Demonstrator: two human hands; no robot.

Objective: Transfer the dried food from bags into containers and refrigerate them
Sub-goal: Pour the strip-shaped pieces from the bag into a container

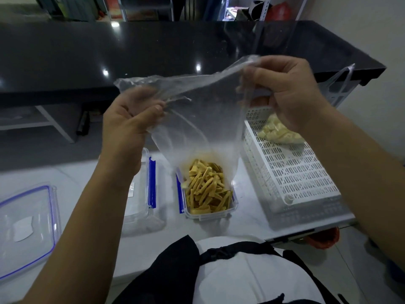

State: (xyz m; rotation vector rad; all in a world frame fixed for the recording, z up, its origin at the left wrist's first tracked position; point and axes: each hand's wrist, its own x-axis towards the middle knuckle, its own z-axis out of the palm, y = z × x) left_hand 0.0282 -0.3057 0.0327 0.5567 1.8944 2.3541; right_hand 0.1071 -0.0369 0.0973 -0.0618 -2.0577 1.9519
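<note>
You hold a clear, colourless bag (197, 110), a little milky where it folds. Below the bag, the strips of dried food (208, 189) are yellow and orange-brown, in a clear box (210, 213) with a blue clip on its side. Left of this box, a second clear box (140, 194) has a blue clip too, and further left a clear lid (28, 227) has a blue line around its edge. Right of the box, the basket (291, 172) is white with rows of small slots, and it carries pale yellow pieces (276, 132). Behind the bag, the counter (153, 51) is glossy black.
</note>
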